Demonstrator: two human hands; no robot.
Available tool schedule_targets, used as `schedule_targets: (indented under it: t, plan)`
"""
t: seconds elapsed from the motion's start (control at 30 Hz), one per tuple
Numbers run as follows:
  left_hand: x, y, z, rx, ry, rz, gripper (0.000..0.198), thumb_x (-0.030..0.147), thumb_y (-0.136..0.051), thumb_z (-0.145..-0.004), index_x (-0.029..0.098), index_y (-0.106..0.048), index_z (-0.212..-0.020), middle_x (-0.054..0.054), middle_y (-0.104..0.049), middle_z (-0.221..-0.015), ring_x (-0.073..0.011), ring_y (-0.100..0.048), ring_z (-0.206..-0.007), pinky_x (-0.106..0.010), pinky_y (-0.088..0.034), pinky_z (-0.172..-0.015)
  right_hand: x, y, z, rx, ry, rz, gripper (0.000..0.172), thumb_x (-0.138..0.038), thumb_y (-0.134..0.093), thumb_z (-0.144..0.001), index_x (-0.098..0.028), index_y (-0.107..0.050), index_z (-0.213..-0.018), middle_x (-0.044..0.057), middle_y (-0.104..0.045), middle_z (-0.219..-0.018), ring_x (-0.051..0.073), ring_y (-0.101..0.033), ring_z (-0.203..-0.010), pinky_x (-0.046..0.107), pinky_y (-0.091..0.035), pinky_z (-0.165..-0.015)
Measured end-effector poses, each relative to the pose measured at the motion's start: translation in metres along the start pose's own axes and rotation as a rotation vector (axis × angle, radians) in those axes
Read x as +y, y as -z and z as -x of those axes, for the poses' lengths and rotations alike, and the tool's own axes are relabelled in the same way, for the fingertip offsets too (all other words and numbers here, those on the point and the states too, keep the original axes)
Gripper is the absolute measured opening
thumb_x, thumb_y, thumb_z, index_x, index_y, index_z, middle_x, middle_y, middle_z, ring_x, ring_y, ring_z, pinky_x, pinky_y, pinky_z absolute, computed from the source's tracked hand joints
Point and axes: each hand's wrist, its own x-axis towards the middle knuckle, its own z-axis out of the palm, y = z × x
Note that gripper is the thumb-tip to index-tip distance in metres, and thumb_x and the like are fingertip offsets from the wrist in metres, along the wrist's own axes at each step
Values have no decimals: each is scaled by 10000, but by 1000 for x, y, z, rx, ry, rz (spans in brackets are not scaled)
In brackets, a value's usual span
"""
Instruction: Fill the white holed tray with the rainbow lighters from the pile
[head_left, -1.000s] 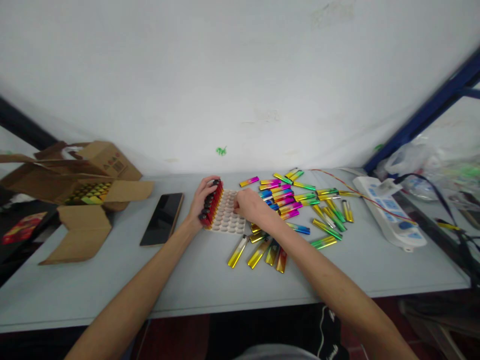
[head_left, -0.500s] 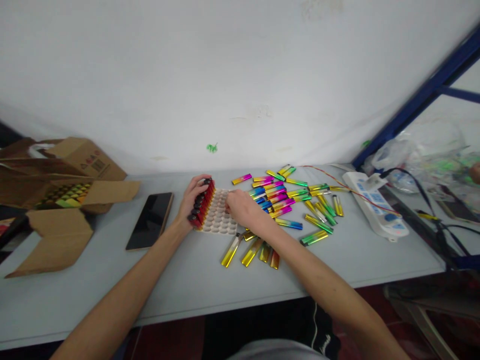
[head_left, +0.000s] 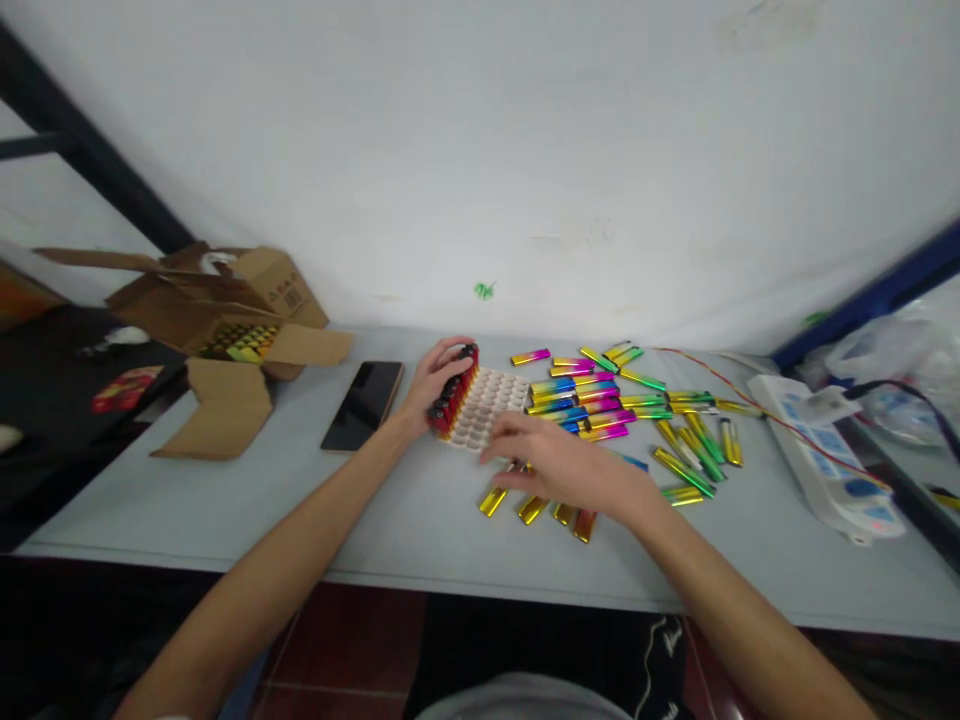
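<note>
My left hand (head_left: 437, 382) is wrapped round a row of upright red lighters (head_left: 459, 392) with black tops, at the left side of a white tray with round holes (head_left: 491, 398). My right hand (head_left: 544, 460) hovers at the tray's near right corner, thumb and fingers apart, with nothing visible between them. Just below its fingertips lie gold lighters (head_left: 533, 510), partly hidden by the hand. Right of the tray, shiny pink-and-gold and blue-and-gold lighters (head_left: 600, 405) lie in a loose pile, and green-and-gold ones (head_left: 684, 472) farther right.
A black phone (head_left: 363, 405) lies left of the tray. Beyond it stands an open cardboard box (head_left: 281, 285) holding more yellowish pieces. At the right, a white power strip (head_left: 825, 455) has a plug and a thin red wire (head_left: 720, 374). The wall rises behind the table.
My right hand has drawn back from the tray's holes toward the gold lighters, its fingers now spread. My left hand keeps its place on the red lighters. The camera view has turned left.
</note>
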Motion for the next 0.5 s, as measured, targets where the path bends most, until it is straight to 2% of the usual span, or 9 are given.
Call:
schedule_targets:
  t: [0.1, 0.17, 0.23, 0.33, 0.4, 0.5]
  plan:
    - [3, 2, -1, 1, 25, 23, 451, 361, -833, -749, 231, -738, -1171, -31, -765, -1044, -229, -691, -968, -329, -529, -866, -7, -14, 10, -141, 7, 103, 239, -218, -817, -899, -211, -776, -1134, 87, -652, -1155, 228, -651, -1074, 346, -532, -962]
    - [6, 3, -3, 4, 20, 64, 416, 382, -799, -781, 219, -745, -1160, -44, -762, -1111, -236, -685, -1069, -341, -518, -958, -8, -20, 9, -186, 17, 152, 208, -239, -821, -896, -203, -780, -1097, 88, -648, -1118, 242, -640, -1084, 365, -535, -969]
    - [10, 6, -5, 24, -45, 83, 351, 367, -768, -793, 214, -752, -1108, -48, -751, -1180, -238, -653, -1196, -347, -475, -1070, -7, -23, 4, -196, 46, 188, 143, -274, -804, -911, -186, -773, -1021, 96, -644, -1098, 252, -629, -1083, 379, -537, -960]
    - [18, 10, -4, 73, -213, 4, 263, 314, -734, -788, 217, -748, -1032, -49, -742, -1197, -247, -611, -1285, -372, -423, -1158, -8, -19, 0, -168, 89, 150, 140, -303, -771, -942, -176, -735, -990, 104, -654, -1108, 253, -618, -1115, 379, -525, -980]
    - [26, 12, 1, 94, -343, -85, 234, 303, -707, -817, 218, -744, -1032, -54, -736, -1195, -254, -609, -1285, -396, -417, -1178, -6, -16, 1, -125, 83, 17, 139, -314, -728, -982, -187, -705, -1033, 81, -675, -1094, 225, -630, -1097, 351, -514, -982]
    - [42, 11, 14, 129, -583, -208, 217, 334, -683, -874, 207, -736, -1042, -69, -722, -1169, -253, -620, -1250, -409, -445, -1169, 3, -12, 4, 52, -47, -250, 205, -396, -727, -989, -212, -658, -1047, 24, -684, -1002, 176, -642, -932, 304, -516, -858]
